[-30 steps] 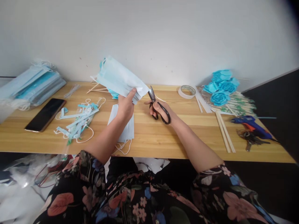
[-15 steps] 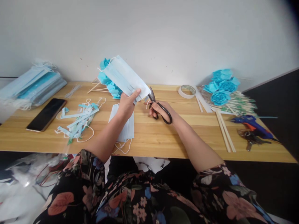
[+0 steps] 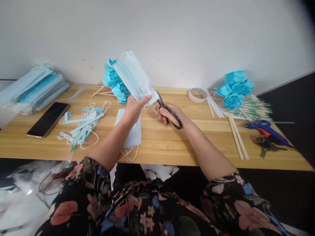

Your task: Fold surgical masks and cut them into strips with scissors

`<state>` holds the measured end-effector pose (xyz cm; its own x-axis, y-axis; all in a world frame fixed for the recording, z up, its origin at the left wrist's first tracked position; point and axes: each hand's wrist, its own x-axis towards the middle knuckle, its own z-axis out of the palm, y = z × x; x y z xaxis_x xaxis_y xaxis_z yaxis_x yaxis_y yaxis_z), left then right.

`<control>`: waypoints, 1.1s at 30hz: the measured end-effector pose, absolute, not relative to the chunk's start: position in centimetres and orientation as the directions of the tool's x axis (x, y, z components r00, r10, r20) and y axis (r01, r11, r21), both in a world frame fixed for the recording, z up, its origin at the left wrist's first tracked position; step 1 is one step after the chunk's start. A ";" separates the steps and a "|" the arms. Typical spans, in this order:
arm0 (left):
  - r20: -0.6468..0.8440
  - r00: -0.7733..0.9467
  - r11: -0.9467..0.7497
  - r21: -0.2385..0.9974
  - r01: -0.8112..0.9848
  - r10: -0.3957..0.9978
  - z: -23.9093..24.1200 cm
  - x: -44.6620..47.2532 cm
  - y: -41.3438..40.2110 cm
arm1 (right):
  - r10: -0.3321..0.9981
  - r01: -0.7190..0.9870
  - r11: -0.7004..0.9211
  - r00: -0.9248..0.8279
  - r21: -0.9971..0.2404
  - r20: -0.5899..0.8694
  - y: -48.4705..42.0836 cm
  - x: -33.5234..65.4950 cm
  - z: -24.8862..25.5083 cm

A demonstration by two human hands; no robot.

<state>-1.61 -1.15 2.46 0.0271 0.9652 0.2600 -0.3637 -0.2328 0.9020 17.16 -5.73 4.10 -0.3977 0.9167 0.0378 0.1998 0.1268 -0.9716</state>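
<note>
A light blue face mask (image 3: 134,73) is pinched near its lower end by my left hand (image 3: 135,108), held up above the table and tilted. In my right hand (image 3: 172,113) is a pair of black-handled scissors (image 3: 177,122), with its blades at the mask's right-hand edge. A white ear loop hangs by the fingers of my right hand. Under my left forearm another face mask (image 3: 133,131) lies on the table, partly hidden. Blue paper-like flowers (image 3: 115,82) on sticks sit behind the held mask.
On the wooden table (image 3: 162,144), a phone (image 3: 48,119), cut mask strips (image 3: 86,124) and a stack of masks (image 3: 41,88) lie left. To the right are a tape roll (image 3: 197,95), blue flowers (image 3: 235,91), sticks (image 3: 237,137), a glue gun (image 3: 267,131) and keys (image 3: 264,146).
My left hand has turned the held mask more upright, its top rising slightly. The scissors stay at the mask's edge, their handles drawn closer together.
</note>
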 end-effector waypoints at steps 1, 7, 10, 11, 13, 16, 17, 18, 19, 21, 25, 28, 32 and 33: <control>0.264 0.023 -0.237 0.899 -0.368 0.964 2.4 -1.6 -1.1 | 0.916 0.192 0.126 -0.400 -0.973 0.040 -5.7 17.1 4.1; 0.279 -0.004 -0.257 0.880 -0.399 0.960 2.5 -1.7 -1.2 | 0.922 0.231 0.131 -0.385 -0.964 0.033 -5.8 17.1 4.2; 0.278 0.012 -0.249 0.880 -0.404 0.961 2.6 -1.7 -1.2 | 0.926 0.247 0.146 -0.376 -0.958 0.045 -5.8 17.1 4.2; 0.277 0.018 -0.246 0.881 -0.404 0.961 2.6 -1.7 -1.2 | 0.926 0.243 0.145 -0.375 -0.959 0.045 -5.8 17.0 4.2; 0.275 0.032 -0.240 0.885 -0.399 0.961 2.6 -1.7 -1.2 | 0.926 0.235 0.139 -0.375 -0.962 0.042 -5.8 17.0 4.3; 0.267 0.047 -0.229 0.893 -0.388 0.963 2.5 -1.7 -1.1 | 0.926 0.229 0.133 -0.374 -0.964 0.039 -5.7 17.0 4.2; 0.265 0.049 -0.227 0.894 -0.385 0.963 2.5 -1.7 -1.1 | 0.927 0.225 0.135 -0.373 -0.965 0.042 -5.7 17.1 4.2; 0.264 0.051 -0.226 0.896 -0.382 0.963 2.4 -1.7 -1.1 | 0.927 0.220 0.136 -0.372 -0.966 0.046 -5.7 17.1 4.1; 0.264 0.052 -0.226 0.898 -0.378 0.963 2.4 -1.7 -1.1 | 0.927 0.217 0.137 -0.372 -0.967 0.048 -5.7 17.1 4.0; 0.262 0.055 -0.224 0.902 -0.369 0.964 2.4 -1.7 -1.1 | 0.929 0.218 0.137 -0.367 -0.966 0.049 -5.6 17.2 3.8; 0.262 0.054 -0.226 0.906 -0.358 0.964 2.4 -1.8 -1.2 | 0.941 0.235 0.116 -0.338 -0.965 0.031 -5.5 17.2 3.7; 0.267 0.051 -0.231 0.902 -0.365 0.962 2.4 -1.7 -1.2 | 0.950 0.244 0.103 -0.313 -0.964 0.023 -5.6 17.1 3.9; 0.266 0.048 -0.229 0.898 -0.375 0.963 2.3 -1.7 -1.1 | 0.955 0.250 0.098 -0.296 -0.963 0.021 -6.0 16.9 4.4; 0.266 0.048 -0.230 0.899 -0.374 0.963 2.3 -1.7 -1.1 | 0.955 0.251 0.096 -0.295 -0.963 0.019 -6.0 16.9 4.4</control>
